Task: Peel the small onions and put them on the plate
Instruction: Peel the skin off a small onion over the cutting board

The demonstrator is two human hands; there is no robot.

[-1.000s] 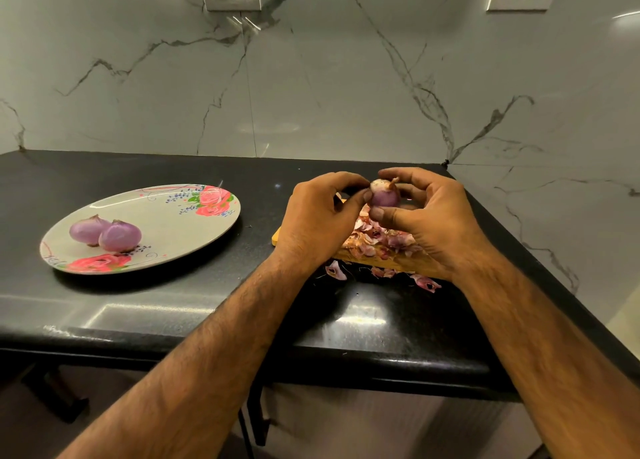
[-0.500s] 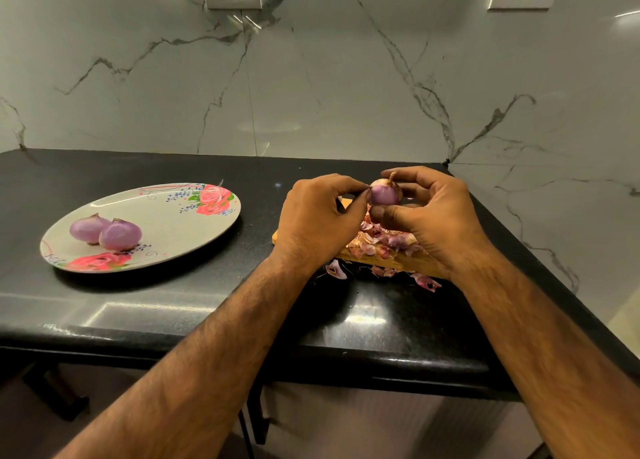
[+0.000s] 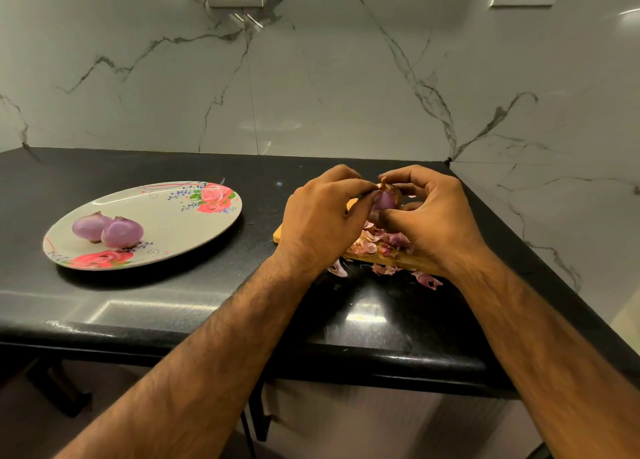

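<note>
A small purple onion (image 3: 383,200) is held above a wooden cutting board (image 3: 398,258). My right hand (image 3: 433,221) grips it from the right and below with curled fingers. My left hand (image 3: 322,221) pinches a strip of dry brownish skin at the onion's top. Two peeled purple onions (image 3: 90,225) (image 3: 122,232) lie side by side on the left part of a white plate with red roses (image 3: 180,223). Much of the board is hidden under my hands.
Loose pink and purple onion peels (image 3: 375,242) are heaped on the board, and a few peels (image 3: 426,280) lie on the black countertop (image 3: 173,302) in front of it. A marble wall rises behind and at the right. The counter's front edge is close to my forearms.
My left thumb and finger have closed on the skin at the onion's top, and the onion has turned a little in my right hand. Both hands stay above the board.
</note>
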